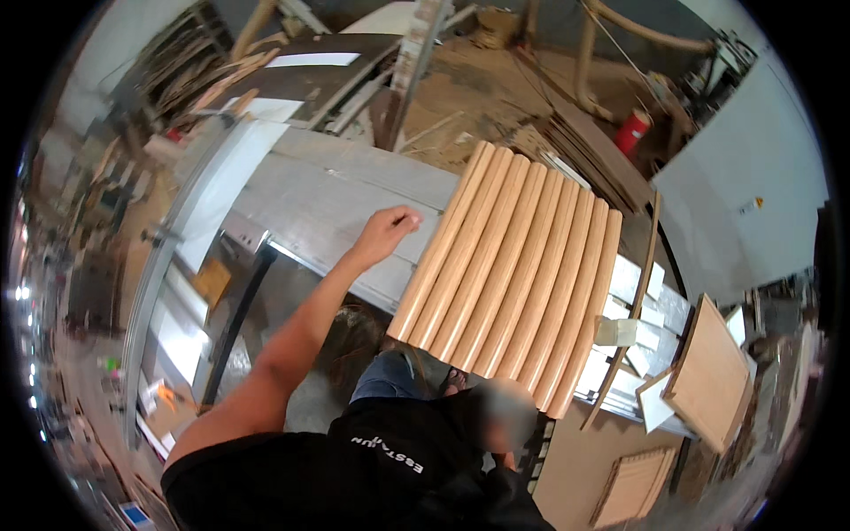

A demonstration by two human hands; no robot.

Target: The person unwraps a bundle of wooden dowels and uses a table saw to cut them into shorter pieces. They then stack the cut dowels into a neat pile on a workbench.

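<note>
A row of rounded wooden slats (505, 274), light brown and lying side by side, slants across the grey metal table (354, 181). My left hand (388, 234) hovers over the metal surface, just left of the outermost slat and apart from it. Its fingers are curled together, and nothing shows in them. By the near ends of the slats is my right hand (501, 442), mostly lost in a blurred patch. Its fingers cannot be made out, nor whether it touches the wood.
Right of the slats are a thin wooden strip (627, 327), white pieces and a tilted wooden panel (708, 376). A slatted wooden piece (633, 485) lies lower right. A metal rail (181, 208) runs along the left. A red cylinder (632, 133) stands at the back.
</note>
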